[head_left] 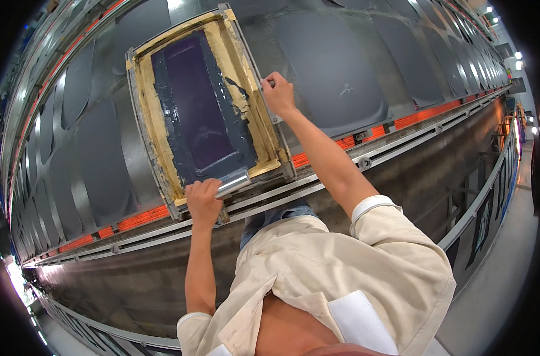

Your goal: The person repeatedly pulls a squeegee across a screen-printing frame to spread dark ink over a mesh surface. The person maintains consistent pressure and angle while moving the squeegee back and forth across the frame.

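A screen-printing frame (144, 107) with a yellowish taped border and a dark purple mesh smeared with dark ink lies on a long grey table. My left hand (202, 202) grips the metal handle of a squeegee (233, 184) at the frame's near edge. My right hand (278, 92) holds the frame's right side rail (264, 98), fingers curled around it.
Dark grey fabric panels (341, 71) lie in a row along the long print table (98, 172), left and right of the frame. An orange strip and metal rails (365, 157) run along the table's near edge. A concrete floor aisle (507, 279) is at right.
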Demonstrator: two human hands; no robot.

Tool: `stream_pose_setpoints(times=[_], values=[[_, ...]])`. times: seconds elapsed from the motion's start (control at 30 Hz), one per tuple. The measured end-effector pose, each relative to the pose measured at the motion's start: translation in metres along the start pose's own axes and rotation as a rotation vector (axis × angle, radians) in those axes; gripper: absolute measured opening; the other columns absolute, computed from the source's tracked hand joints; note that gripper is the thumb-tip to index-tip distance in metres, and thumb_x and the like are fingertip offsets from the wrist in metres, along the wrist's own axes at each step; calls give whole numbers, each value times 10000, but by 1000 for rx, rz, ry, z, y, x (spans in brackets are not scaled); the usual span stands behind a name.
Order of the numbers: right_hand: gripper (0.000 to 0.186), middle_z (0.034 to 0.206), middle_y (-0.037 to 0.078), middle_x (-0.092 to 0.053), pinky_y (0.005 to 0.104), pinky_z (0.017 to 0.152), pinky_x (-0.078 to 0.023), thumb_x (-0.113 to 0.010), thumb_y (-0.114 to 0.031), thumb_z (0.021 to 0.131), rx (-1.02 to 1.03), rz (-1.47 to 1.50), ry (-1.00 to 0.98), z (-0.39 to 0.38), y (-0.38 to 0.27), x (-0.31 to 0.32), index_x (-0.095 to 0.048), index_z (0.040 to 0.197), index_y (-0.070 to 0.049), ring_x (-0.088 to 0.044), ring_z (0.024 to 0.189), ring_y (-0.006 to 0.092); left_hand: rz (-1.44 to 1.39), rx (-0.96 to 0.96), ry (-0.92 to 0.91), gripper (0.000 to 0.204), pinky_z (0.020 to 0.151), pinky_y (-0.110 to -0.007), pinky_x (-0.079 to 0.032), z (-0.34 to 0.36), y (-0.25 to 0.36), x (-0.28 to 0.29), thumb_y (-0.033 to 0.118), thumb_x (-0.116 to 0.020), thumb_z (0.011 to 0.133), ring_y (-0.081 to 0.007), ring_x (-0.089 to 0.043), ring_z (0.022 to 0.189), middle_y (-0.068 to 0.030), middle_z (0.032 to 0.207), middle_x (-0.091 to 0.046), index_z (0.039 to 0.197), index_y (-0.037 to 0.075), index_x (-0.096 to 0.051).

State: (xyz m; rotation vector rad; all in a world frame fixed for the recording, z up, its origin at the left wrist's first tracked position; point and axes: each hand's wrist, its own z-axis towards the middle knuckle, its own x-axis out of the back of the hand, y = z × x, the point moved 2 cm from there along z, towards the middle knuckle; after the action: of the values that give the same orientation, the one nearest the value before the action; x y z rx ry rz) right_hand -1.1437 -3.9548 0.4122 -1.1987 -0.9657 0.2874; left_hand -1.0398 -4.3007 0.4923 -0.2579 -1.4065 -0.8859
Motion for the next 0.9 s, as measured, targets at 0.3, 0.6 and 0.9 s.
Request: stream_pose_setpoints(times=[0.3, 0.6, 0.9], values=[[235, 924, 165, -745, 438, 777, -543, -676, -282, 953, -12, -158, -200, 10, -6, 10, -702, 996, -53, -721, 883, 356, 55, -20, 76, 294, 837, -399, -402, 61, -49, -12, 22, -679, 662, -223, -588, 871, 18, 972, -684, 934, 134, -687], [390, 1159, 168, -720, 451, 925, -531, -727, -336, 940, 296, -293, -496, 113, -90, -29, -698, 1219, -64, -678, 1066, 368, 134, -92, 147, 245, 793, -400, -417, 311, -203, -35, 27, -703, 715, -237, -631, 857, 19, 953, -740, 913, 162, -753], [401, 1041, 190, -740, 427, 854, -547, -801, -296, 836, 626, -549, -870, 248, -171, -180, -711, 1121, -28, -706, 965, 357, 15, 65, -170, 280, 761, -463, -545, 431, -258, -13, 283, -841, 735, -363, -703, 817, -120, 851, -752, 962, 127, -790]])
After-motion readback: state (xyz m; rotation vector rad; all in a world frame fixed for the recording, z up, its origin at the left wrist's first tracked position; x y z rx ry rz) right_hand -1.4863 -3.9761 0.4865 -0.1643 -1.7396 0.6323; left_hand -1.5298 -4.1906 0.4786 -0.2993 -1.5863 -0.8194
